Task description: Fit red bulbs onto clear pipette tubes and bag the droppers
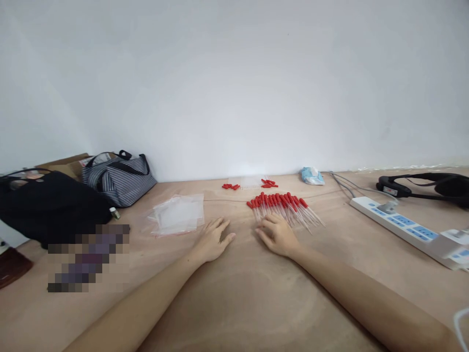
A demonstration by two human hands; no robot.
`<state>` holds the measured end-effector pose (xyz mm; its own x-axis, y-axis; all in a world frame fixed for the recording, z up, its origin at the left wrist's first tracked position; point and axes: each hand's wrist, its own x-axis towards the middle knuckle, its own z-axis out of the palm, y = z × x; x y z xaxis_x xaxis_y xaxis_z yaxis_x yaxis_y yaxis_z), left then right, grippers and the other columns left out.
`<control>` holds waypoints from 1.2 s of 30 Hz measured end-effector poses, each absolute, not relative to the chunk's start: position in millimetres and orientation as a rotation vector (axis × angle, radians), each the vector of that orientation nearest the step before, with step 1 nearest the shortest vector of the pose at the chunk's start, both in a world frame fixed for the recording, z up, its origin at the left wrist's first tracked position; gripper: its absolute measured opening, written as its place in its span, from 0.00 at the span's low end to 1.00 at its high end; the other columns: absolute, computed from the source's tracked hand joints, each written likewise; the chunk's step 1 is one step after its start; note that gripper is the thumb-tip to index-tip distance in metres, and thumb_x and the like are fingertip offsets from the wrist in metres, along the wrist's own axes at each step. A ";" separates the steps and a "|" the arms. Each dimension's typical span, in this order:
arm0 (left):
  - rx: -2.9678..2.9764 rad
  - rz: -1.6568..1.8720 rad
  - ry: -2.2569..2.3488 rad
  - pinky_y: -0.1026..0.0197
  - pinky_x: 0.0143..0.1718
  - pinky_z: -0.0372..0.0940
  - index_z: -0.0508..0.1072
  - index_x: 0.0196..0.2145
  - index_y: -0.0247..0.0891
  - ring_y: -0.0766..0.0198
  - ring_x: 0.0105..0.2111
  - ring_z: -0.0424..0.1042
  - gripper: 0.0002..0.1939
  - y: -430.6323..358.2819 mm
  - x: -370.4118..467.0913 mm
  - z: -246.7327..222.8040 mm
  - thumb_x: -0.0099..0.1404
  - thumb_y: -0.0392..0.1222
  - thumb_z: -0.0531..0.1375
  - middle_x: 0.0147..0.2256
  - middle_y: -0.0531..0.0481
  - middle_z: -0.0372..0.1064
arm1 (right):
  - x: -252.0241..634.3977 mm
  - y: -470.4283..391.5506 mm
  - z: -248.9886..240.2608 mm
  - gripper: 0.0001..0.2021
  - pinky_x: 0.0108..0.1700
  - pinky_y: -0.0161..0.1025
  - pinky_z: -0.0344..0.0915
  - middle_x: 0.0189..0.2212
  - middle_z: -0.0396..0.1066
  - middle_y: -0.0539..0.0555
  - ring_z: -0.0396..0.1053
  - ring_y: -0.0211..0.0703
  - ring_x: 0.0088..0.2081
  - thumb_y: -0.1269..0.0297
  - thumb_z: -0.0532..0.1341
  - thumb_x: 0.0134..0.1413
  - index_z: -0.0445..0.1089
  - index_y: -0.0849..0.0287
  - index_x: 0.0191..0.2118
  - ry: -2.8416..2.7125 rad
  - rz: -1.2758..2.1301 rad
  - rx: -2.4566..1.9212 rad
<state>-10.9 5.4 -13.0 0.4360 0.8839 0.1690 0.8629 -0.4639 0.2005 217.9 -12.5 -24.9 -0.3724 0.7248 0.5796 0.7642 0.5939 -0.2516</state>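
My left hand (213, 238) rests on the table, fingers spread and holding nothing. Just beyond it on the left lies a stack of clear plastic bags (179, 215). My right hand (275, 235) is also open, its fingers slightly bent and its thumb apart. Its fingertips are by the near ends of a row of droppers (278, 200), thin clear tubes with red rubber bulbs pointing away from me; whether they touch is unclear. Further back sit two small groups of loose red bulbs, one on the left (230, 187) and one on the right (269, 183), with small pale pieces between them.
A striped bag (126, 181), a black bag (62, 205) and a small bottle (115, 213) are at the left, near a blurred-out flat object (90, 259). Along the right lie a power strip (399, 225), a black headset (421, 186) and cables. A blue-and-white packet (312, 176) sits by the wall.
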 end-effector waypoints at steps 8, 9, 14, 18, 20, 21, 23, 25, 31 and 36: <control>2.595 0.584 2.215 0.47 0.56 0.43 0.66 0.49 0.31 0.47 0.57 0.47 0.23 19.3 -36.9 -5.3 0.62 0.48 0.48 0.54 0.37 0.55 | 223.8 -38.6 -17.4 0.14 0.47 0.44 0.57 0.44 0.69 0.54 0.61 0.44 0.48 0.58 0.53 0.53 0.69 0.56 0.43 -2.432 0.067 -0.852; 2.515 0.564 2.370 0.46 0.56 0.42 0.65 0.50 0.31 0.46 0.58 0.45 0.24 23.6 -43.9 -3.0 0.62 0.48 0.47 0.55 0.36 0.54 | 223.3 -37.6 -17.8 0.15 0.49 0.44 0.56 0.45 0.68 0.54 0.60 0.45 0.50 0.58 0.54 0.53 0.69 0.56 0.44 -2.429 0.070 -0.856; 2.085 0.352 2.742 0.42 0.54 0.40 0.57 0.55 0.25 0.42 0.58 0.40 0.32 47.4 -82.2 3.3 0.62 0.54 0.42 0.56 0.28 0.48 | 221.1 -33.8 -19.4 0.17 0.53 0.48 0.55 0.47 0.67 0.56 0.56 0.46 0.54 0.59 0.55 0.52 0.66 0.56 0.48 -2.448 0.140 -0.853; 1.795 0.154 2.732 0.45 0.52 0.47 0.54 0.54 0.13 0.39 0.56 0.48 0.39 60.0 -101.5 -1.6 0.60 0.56 0.44 0.54 0.22 0.50 | 221.3 -34.1 -19.3 0.18 0.54 0.48 0.54 0.48 0.66 0.57 0.56 0.47 0.54 0.60 0.54 0.53 0.65 0.57 0.49 -2.462 0.216 -0.834; 1.810 0.139 2.716 0.47 0.51 0.51 0.57 0.52 0.11 0.40 0.53 0.53 0.35 62.4 -105.7 -4.5 0.61 0.51 0.44 0.52 0.22 0.54 | 221.6 -34.1 -19.8 0.18 0.54 0.48 0.55 0.48 0.66 0.58 0.56 0.46 0.54 0.60 0.53 0.54 0.65 0.58 0.49 -2.460 0.238 -0.842; 1.839 0.145 2.711 0.47 0.50 0.52 0.60 0.51 0.12 0.41 0.53 0.55 0.32 62.8 -107.0 -5.6 0.61 0.48 0.43 0.51 0.23 0.56 | 221.7 -34.1 -20.3 0.18 0.54 0.47 0.55 0.48 0.66 0.58 0.57 0.46 0.54 0.60 0.53 0.54 0.65 0.59 0.49 -2.456 0.247 -0.848; 1.896 0.151 2.694 0.47 0.49 0.53 0.65 0.47 0.17 0.42 0.50 0.58 0.27 62.6 -109.8 -6.9 0.61 0.44 0.43 0.48 0.25 0.60 | 221.8 -33.9 -21.2 0.18 0.53 0.47 0.56 0.47 0.66 0.59 0.57 0.46 0.53 0.59 0.53 0.54 0.65 0.59 0.49 -2.443 0.256 -0.859; 1.950 0.156 2.670 0.45 0.48 0.53 0.69 0.43 0.22 0.44 0.48 0.62 0.23 61.9 -113.2 -7.4 0.61 0.40 0.42 0.45 0.27 0.64 | 222.0 -33.9 -22.0 0.18 0.53 0.46 0.57 0.47 0.66 0.59 0.58 0.46 0.53 0.59 0.54 0.53 0.66 0.58 0.49 -2.431 0.261 -0.863; 2.062 0.268 2.661 0.37 0.52 0.43 0.68 0.47 0.32 0.43 0.56 0.49 0.23 57.6 -108.2 0.8 0.65 0.40 0.39 0.54 0.35 0.56 | 222.3 -34.4 -22.3 0.18 0.51 0.45 0.58 0.46 0.66 0.59 0.59 0.46 0.52 0.60 0.53 0.54 0.65 0.59 0.49 -2.414 0.256 -0.865; 2.698 0.572 1.768 0.52 0.57 0.44 0.61 0.54 0.30 0.57 0.58 0.47 0.22 37.6 -61.0 19.3 0.66 0.40 0.40 0.57 0.41 0.51 | 222.0 -32.1 -25.0 0.13 0.44 0.43 0.61 0.39 0.68 0.57 0.65 0.44 0.42 0.61 0.53 0.54 0.67 0.59 0.42 -2.290 0.160 -1.003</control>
